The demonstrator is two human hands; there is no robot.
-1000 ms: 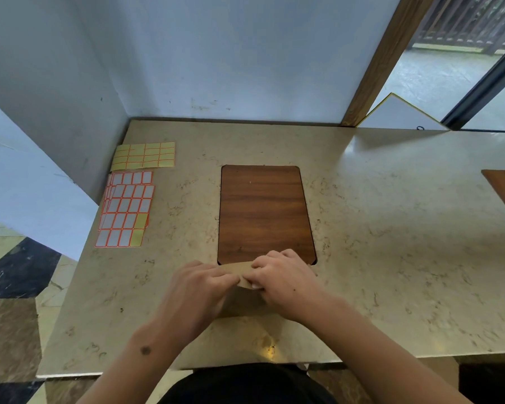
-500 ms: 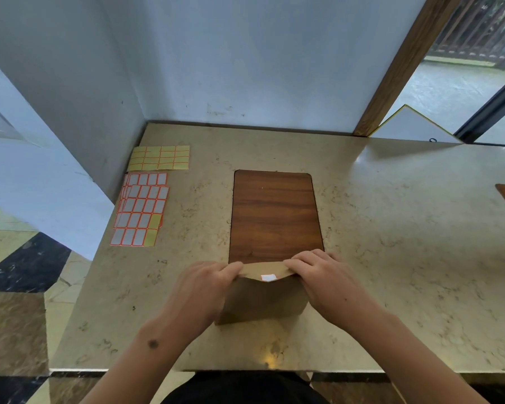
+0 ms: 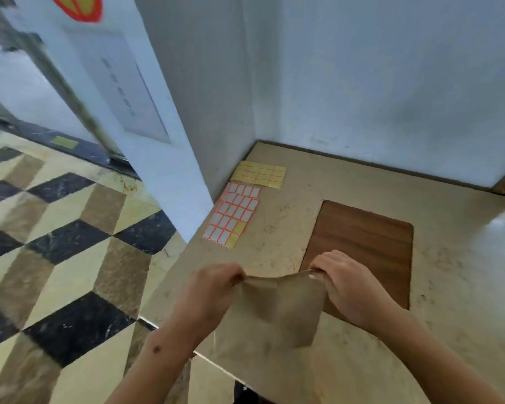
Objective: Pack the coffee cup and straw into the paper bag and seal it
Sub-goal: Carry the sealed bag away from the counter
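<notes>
In the head view, the brown paper bag [image 3: 277, 307] stands at the near edge of the beige marble-look table [image 3: 455, 272], just in front of the dark wood-grain rectangular board [image 3: 362, 246], its folded top pulled taut between two hands. The left hand [image 3: 213, 290] pinches the top edge at its left corner and the right hand [image 3: 347, 284] pinches the right corner, fingers curled over the fold. A small white sticker [image 3: 312, 277] shows on the flap beside the right fingers. The bag looks light and thin, likely to crumple or tear if tugged hard, so the doubled top fold is probably the firmest place to hold; whatever is inside is hidden, and I cannot tell whether a cup or straw is in it. Counted: one bag, one board, two hands, and two label sheets by the wall, one yellow sheet [image 3: 258, 174] and one sheet of white labels edged in orange [image 3: 232, 217], touching or nearly so.
</notes>
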